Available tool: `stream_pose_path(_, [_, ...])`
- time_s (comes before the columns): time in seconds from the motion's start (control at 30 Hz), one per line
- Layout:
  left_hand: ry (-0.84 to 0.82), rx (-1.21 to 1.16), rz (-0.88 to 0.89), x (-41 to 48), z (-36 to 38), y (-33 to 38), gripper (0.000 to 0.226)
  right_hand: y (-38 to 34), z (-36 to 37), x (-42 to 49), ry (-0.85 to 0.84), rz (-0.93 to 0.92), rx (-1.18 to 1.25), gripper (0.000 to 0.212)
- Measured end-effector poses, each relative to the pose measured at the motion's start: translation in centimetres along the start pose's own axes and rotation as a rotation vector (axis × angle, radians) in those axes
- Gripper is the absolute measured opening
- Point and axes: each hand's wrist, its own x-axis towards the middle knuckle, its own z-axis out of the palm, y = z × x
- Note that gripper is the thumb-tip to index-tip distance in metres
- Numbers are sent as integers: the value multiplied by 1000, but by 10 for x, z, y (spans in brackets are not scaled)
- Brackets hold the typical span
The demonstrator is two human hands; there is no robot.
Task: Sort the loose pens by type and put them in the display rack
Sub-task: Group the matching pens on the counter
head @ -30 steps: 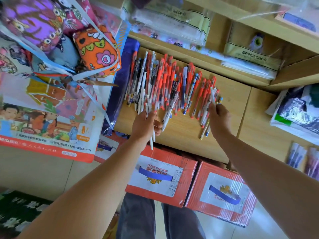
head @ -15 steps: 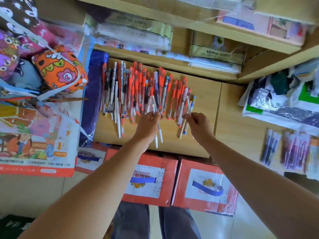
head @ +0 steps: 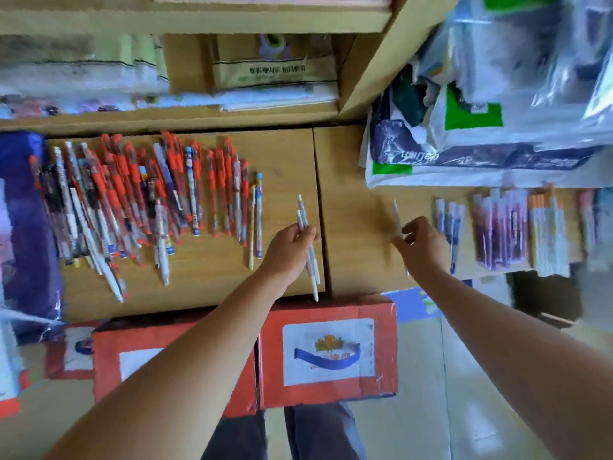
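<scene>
Partly blurred: left hand (head: 287, 250) tight around a few white pens (head: 311, 268), right hand (head: 423, 250) in a pinch on one smeared thin pen (head: 397, 215).

I see pale wooden shelves (head: 199, 19) above a wooden worktop (head: 285, 154), red cartons (head: 331, 310) below it, beige floor tiles (head: 421, 410), soft daylight.

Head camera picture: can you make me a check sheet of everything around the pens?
Surface: wooden counter, bare between the two pen groups.
Job's things: loose pens spread at the left; grouped pens at the right.
Clutter: plastic bags at the back right; blue bag at the far left.
Hands: left hand holds a few white pens; right hand pinches a single pen.
Cables: nothing seen.
Surroundings: shelves above; red boxes below.
</scene>
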Motion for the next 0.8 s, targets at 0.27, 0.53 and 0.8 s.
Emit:
stream_pose_path(0.27, [-42,65,-22,15,58,6,22,27,2,15,6,-25,90,22])
stream_pose_path(0.53, [-36,140,-21,22,91,24,22,36,-12,6,-46,-242,357,18])
stream_pose_path(0.8, [-43,159,-1,22,118,35,21,25,-13,-13,-426,-338,357,29])
